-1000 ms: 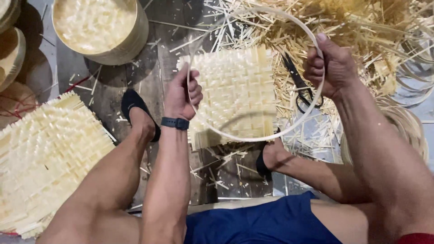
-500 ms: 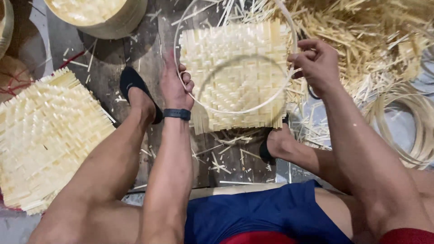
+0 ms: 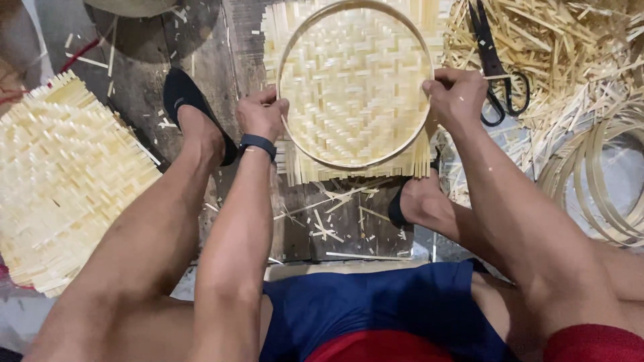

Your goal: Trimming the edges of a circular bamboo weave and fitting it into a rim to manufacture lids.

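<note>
**Hoop held over woven mat, both hands on the rim**

While pinched at opposite sides, thin round pale bamboo hoop kept level over square woven bamboo-strip mat lying on dark wooden floor. Left hand, black band at wrist, closed on left rim; right hand closed on right rim, each grip pressed tight onto hoop. Best done, by judgement, with hoop centred so loose strip ends project evenly all round, both hands lowering together without twisting. Black scissors just right of right hand on cut bamboo slivers; second woven mat well left; coiled bamboo rings far right.
</note>
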